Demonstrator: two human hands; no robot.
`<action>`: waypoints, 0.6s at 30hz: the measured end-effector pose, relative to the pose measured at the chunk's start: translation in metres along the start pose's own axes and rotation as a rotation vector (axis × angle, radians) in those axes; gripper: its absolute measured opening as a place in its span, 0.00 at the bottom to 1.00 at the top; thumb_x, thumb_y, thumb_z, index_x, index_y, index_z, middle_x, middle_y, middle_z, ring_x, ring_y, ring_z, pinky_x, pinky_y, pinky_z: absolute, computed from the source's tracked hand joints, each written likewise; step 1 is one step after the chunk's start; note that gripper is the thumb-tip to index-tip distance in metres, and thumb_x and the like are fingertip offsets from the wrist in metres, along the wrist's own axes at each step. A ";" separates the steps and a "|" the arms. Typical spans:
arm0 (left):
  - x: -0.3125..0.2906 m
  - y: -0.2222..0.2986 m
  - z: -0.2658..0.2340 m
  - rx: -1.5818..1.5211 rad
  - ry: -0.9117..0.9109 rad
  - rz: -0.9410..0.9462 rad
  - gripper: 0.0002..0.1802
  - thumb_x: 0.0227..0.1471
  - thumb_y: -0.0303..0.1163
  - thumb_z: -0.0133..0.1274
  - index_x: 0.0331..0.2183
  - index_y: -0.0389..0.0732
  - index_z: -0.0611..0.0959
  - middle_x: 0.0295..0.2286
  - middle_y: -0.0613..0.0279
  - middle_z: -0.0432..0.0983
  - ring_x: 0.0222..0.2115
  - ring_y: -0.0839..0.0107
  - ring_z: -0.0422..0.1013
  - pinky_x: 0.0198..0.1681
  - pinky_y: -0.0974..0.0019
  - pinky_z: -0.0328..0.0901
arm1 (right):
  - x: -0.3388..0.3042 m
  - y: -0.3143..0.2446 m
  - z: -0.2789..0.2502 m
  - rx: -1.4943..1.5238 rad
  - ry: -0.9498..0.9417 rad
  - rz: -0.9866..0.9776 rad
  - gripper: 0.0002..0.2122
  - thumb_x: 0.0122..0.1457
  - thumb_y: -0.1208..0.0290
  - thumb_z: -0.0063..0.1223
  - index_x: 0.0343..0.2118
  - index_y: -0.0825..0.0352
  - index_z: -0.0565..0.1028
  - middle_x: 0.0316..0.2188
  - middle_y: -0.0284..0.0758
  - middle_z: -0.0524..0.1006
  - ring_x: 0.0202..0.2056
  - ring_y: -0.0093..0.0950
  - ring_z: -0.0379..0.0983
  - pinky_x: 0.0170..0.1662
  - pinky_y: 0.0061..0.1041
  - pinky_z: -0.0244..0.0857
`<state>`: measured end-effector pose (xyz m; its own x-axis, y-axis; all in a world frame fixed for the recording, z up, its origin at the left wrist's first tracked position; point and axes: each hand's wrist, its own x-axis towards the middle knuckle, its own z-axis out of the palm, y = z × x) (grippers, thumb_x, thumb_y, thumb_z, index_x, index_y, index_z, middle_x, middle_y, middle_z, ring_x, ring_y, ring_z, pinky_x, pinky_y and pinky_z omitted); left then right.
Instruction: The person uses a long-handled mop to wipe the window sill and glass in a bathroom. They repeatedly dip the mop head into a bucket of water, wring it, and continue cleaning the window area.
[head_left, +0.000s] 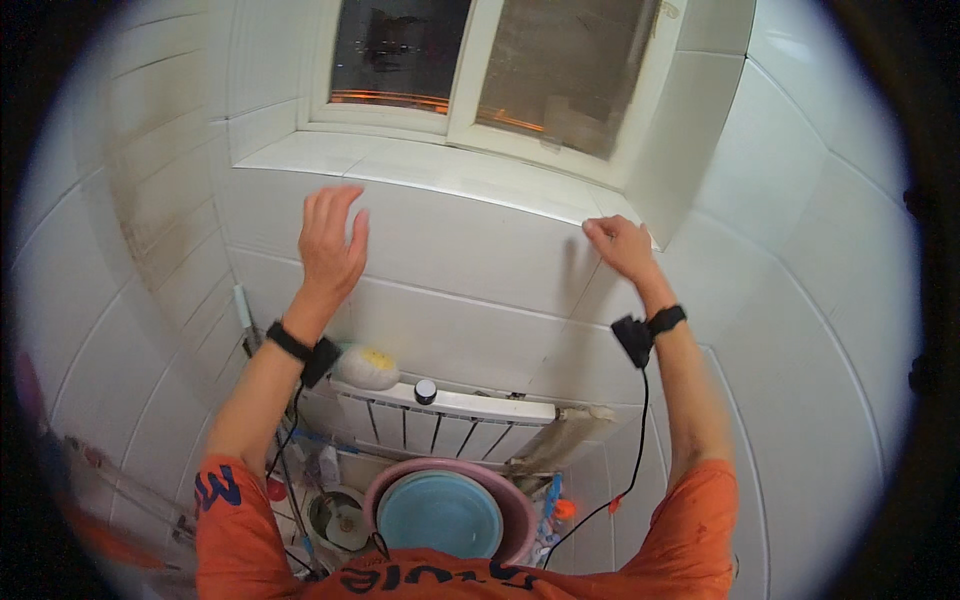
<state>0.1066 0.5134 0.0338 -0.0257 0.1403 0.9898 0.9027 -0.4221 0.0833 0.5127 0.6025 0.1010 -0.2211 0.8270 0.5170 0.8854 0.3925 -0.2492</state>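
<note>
At the white, glossy tiled windowsill (420,168), our left hand (333,240) nears the front edge, grip loosely wide; our right hand (622,247) curls by the right corner, contents unclear. Overreaching could snag our thin black cable (644,425)!

Orange short-sleeved shirt (450,577) with dark lettering (222,487), black wrist straps (667,320), thin cables (644,400).

White radiator (490,406) | on top: jar (426,391) (pale-lidded) | left end: white-yellow bundle (366,370)
</note>
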 end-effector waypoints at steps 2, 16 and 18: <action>0.041 0.002 0.033 -0.066 0.055 0.079 0.15 0.48 0.24 0.53 0.41 0.38 0.76 0.39 0.56 0.72 0.42 0.54 0.66 0.46 0.57 0.64 | 0.038 0.009 -0.034 0.517 -0.144 0.183 0.24 0.59 0.53 0.52 0.52 0.66 0.69 0.42 0.34 0.76 0.47 0.28 0.70 0.58 0.45 0.55; 0.050 -0.048 0.135 0.057 -0.221 -0.115 0.11 0.56 0.36 0.44 0.30 0.42 0.79 0.33 0.63 0.74 0.39 0.61 0.69 0.37 0.58 0.68 | 0.196 0.104 -0.021 0.369 0.220 0.378 0.26 0.55 0.61 0.54 0.56 0.66 0.64 0.57 0.40 0.65 0.55 0.40 0.62 0.54 0.42 0.59; 0.048 -0.051 0.136 0.057 -0.209 -0.093 0.10 0.56 0.35 0.44 0.31 0.42 0.79 0.33 0.64 0.75 0.39 0.62 0.70 0.36 0.58 0.68 | 0.208 0.115 -0.005 0.571 0.310 0.438 0.23 0.56 0.65 0.52 0.54 0.66 0.67 0.51 0.40 0.68 0.48 0.39 0.66 0.48 0.38 0.63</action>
<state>0.1179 0.6633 0.0614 -0.0260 0.3616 0.9320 0.9236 -0.3481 0.1608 0.5704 0.8179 0.1840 0.2985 0.8372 0.4582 0.4998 0.2718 -0.8224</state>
